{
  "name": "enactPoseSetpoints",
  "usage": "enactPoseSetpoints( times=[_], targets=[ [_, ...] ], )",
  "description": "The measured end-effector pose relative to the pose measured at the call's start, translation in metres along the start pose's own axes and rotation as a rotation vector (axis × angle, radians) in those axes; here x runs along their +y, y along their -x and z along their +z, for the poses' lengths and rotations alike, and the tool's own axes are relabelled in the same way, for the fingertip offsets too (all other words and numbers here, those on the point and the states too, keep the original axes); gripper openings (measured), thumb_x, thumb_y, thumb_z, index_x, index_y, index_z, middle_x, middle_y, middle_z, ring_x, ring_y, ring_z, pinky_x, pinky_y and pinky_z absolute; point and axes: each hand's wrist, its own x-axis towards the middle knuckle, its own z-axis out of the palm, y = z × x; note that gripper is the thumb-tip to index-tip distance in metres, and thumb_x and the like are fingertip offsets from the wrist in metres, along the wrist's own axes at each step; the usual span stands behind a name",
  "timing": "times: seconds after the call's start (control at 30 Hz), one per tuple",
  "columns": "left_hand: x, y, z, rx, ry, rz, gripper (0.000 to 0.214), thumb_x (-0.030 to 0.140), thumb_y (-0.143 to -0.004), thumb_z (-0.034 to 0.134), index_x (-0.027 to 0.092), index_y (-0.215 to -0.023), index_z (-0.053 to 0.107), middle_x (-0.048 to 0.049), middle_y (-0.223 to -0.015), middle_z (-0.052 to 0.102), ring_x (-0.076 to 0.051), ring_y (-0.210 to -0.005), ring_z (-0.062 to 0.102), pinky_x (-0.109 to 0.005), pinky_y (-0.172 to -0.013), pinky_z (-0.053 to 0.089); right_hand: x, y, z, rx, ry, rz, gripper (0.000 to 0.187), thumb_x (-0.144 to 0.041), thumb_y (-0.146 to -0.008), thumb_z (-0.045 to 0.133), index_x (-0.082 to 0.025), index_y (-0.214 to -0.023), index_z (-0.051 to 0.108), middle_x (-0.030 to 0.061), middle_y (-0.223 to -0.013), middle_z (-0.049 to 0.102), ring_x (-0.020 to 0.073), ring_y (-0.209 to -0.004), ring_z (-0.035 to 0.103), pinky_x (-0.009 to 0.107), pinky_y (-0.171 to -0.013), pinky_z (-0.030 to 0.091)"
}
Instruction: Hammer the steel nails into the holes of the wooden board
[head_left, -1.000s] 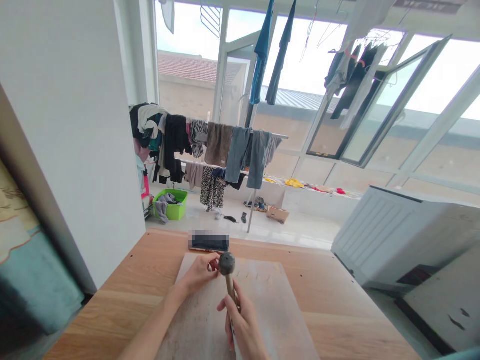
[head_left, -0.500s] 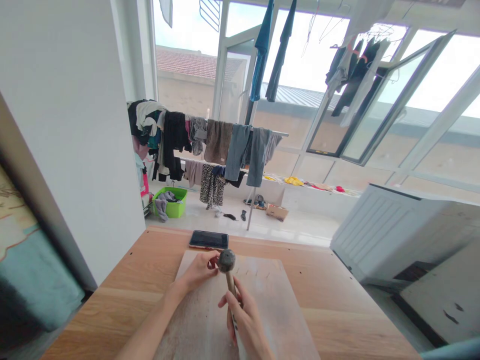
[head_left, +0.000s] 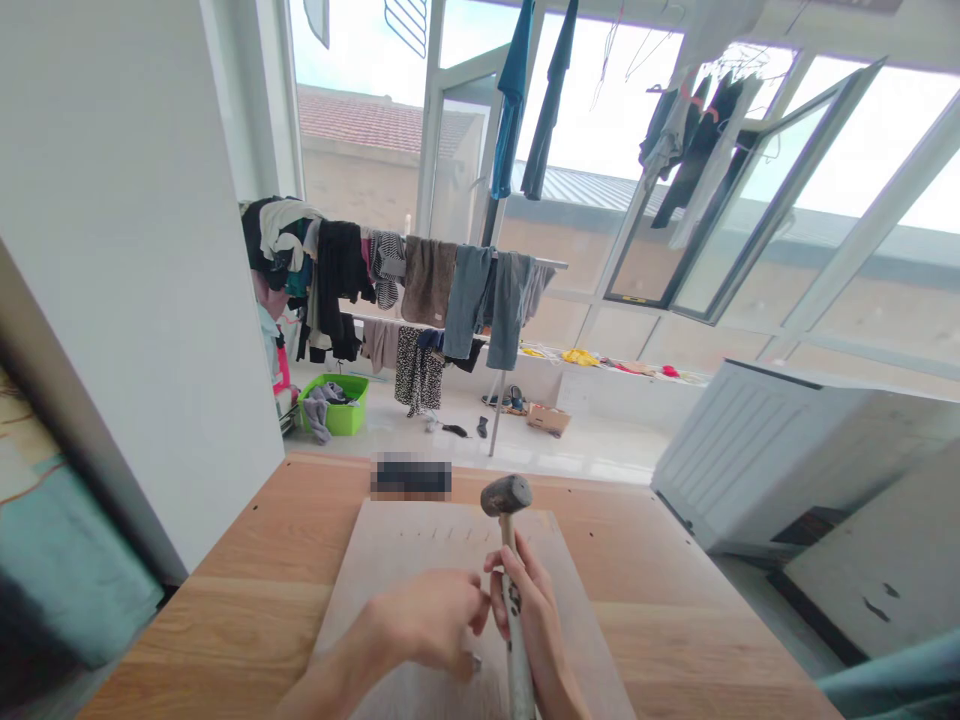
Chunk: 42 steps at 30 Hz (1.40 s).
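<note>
My right hand (head_left: 536, 605) grips a mallet (head_left: 506, 495) by its pale, worn handle, with the dark cylindrical head pointing up and away from me. My left hand (head_left: 427, 620) hovers over the lower middle of a pale wooden board (head_left: 367, 560), its fingers curled beside my right fingertips and slightly blurred; what they hold, if anything, is hidden. A small shiny bit (head_left: 476, 662) shows by the left thumb, too small to name. Across the board's far part runs a row of several thin nails (head_left: 436, 533), standing up.
The board lies on a wooden table (head_left: 217, 600). A pixelated dark, flat object (head_left: 411, 476) sits beyond the board's far edge. Behind the table are a clothes rack (head_left: 551, 263) with laundry, a green basket (head_left: 352, 412) and a white cabinet-like unit (head_left: 727, 450) at right.
My left hand has come back from the board's far part towards me, beside my right hand. The mallet has moved right, and its head has turned sideways, uncovering the row of nails.
</note>
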Motion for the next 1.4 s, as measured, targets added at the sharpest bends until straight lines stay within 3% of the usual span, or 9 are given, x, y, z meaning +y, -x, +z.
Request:
enactPoseSetpoints(
  times=[0.2,0.37,0.5,0.57,0.67,0.73,0.9,1.07,1.4],
  targets=[
    [0.004,-0.006,0.028,0.049,-0.117,0.100,0.009,0.018,-0.062,0.075,0.021,-0.069,0.070,-0.0085,-0.094,0.070,-0.025,-0.079,0.063,-0.033,-0.067,0.051,0.002,0.001,0.004,-0.027,-0.027,0.010,0.038,-0.056,-0.083,0.066,-0.019,-0.081,0.060,-0.0077,-0.048,0.055,0.0025,-0.027,0.036,0.013,-0.027,0.028],
    [0.003,-0.004,0.025,0.032,-0.039,0.057,0.010,0.013,-0.059,0.072,0.021,-0.064,0.067,-0.0056,-0.086,0.070,-0.022,-0.072,0.063,-0.031,-0.062,0.049,-0.002,0.002,0.007,-0.033,-0.038,0.005,0.041,-0.057,-0.077,0.071,-0.018,-0.079,0.060,-0.0073,-0.055,0.058,0.0012,-0.026,0.038,0.013,-0.025,0.028],
    [-0.022,0.001,0.009,0.019,0.242,-0.020,0.008,0.016,-0.065,0.065,0.021,-0.071,0.068,0.0007,-0.070,0.066,-0.015,-0.059,0.057,-0.025,-0.053,0.042,-0.002,0.003,0.006,-0.034,-0.037,-0.002,0.039,-0.055,-0.079,0.070,-0.018,-0.086,0.061,-0.0042,-0.070,0.064,0.0002,-0.027,0.041,0.012,-0.024,0.028],
    [-0.046,0.004,-0.003,0.179,0.404,-0.059,0.011,0.020,-0.072,0.061,0.020,-0.078,0.069,0.0019,-0.067,0.064,-0.014,-0.062,0.056,-0.022,-0.056,0.042,0.000,0.003,0.006,-0.039,-0.036,-0.001,0.038,-0.054,-0.082,0.068,-0.018,-0.092,0.061,-0.0035,-0.074,0.065,-0.0001,-0.026,0.041,0.012,-0.024,0.028],
    [-0.085,0.008,-0.015,0.554,0.469,-0.170,0.023,0.033,-0.080,0.059,0.019,-0.096,0.068,0.0006,-0.076,0.066,-0.012,-0.064,0.053,-0.022,-0.060,0.042,0.005,0.004,0.008,-0.052,-0.036,0.004,0.035,-0.052,-0.085,0.065,-0.019,-0.096,0.061,-0.0042,-0.074,0.065,-0.0006,-0.026,0.041,0.011,-0.023,0.028],
    [-0.103,0.011,-0.017,0.660,0.452,-0.219,0.029,0.039,-0.083,0.058,0.019,-0.102,0.068,0.0000,-0.079,0.067,-0.012,-0.063,0.052,-0.022,-0.059,0.041,0.007,0.004,0.010,-0.064,-0.037,0.009,0.034,-0.051,-0.086,0.064,-0.019,-0.099,0.060,-0.0046,-0.074,0.064,-0.0007,-0.027,0.041,0.010,-0.023,0.028],
    [-0.113,0.013,-0.008,0.684,0.349,-0.229,0.024,0.040,-0.084,0.058,0.019,-0.085,0.070,0.0003,-0.072,0.068,-0.012,-0.061,0.054,-0.022,-0.057,0.039,0.010,0.006,0.011,-0.085,-0.032,0.012,0.037,-0.051,-0.086,0.064,-0.020,-0.104,0.059,-0.0044,-0.075,0.064,-0.0001,-0.028,0.041,0.011,-0.023,0.030],
    [-0.111,0.009,-0.002,0.678,0.324,-0.199,0.021,0.035,-0.083,0.056,0.019,-0.084,0.070,0.0000,-0.078,0.071,-0.012,-0.062,0.054,-0.021,-0.060,0.041,0.012,0.007,0.013,-0.083,-0.016,0.021,0.038,-0.051,-0.088,0.062,-0.018,-0.106,0.060,-0.0053,-0.068,0.062,-0.0006,-0.026,0.039,0.010,-0.023,0.026],
    [-0.116,0.010,0.001,0.668,0.378,-0.149,0.016,0.028,-0.079,0.059,0.019,-0.086,0.070,0.0002,-0.077,0.072,-0.012,-0.064,0.056,-0.021,-0.061,0.043,0.019,0.011,0.030,-0.148,-0.014,0.066,0.047,-0.053,-0.086,0.063,-0.018,-0.117,0.057,-0.0022,-0.076,0.066,0.0002,-0.028,0.042,0.011,-0.023,0.029]
  ],
)
